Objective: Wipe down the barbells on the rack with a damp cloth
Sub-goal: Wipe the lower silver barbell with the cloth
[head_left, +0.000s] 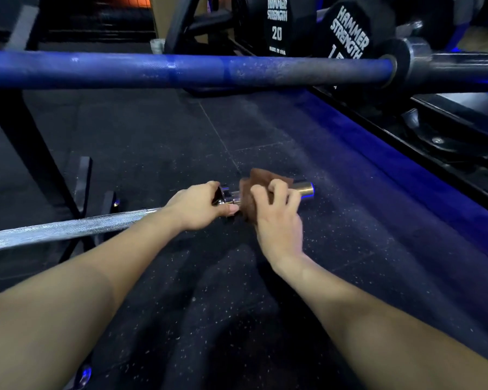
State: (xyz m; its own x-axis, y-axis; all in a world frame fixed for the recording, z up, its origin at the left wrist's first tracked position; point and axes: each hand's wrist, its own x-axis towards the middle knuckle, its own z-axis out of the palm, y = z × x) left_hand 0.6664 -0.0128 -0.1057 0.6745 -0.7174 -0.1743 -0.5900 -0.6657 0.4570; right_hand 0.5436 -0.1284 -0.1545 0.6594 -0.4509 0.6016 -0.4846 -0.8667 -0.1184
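The silver knurled steel barbell [68, 228] lies low in the view, running from the left edge toward the centre, with its polished chrome sleeve [303, 189] pointing right above the black speckled rubber floor [181, 319]. The left hand [197, 205] grips the barbell at the collar where shaft meets sleeve, fingers curled over the top and the thumb lying along the near side. The right hand [276, 218] holds a crumpled brown cloth [255, 190] against the sleeve, fingers bent over the fabric and pressing it onto the metal; the cloth wraps the inner part of the sleeve, touching the left thumb, and the bare outer end projects beyond it. A second bar, a blue-coated barbell [181, 68] with a worn grey patch, crosses the upper view horizontally, its dark sleeve extending to the right edge. Behind it stand black hexagonal dumbbells [276, 23] marked HAMMER STRENGTH, one reading 20. The black steel rack frame [26, 130] stands at the left, well apart from the hands.
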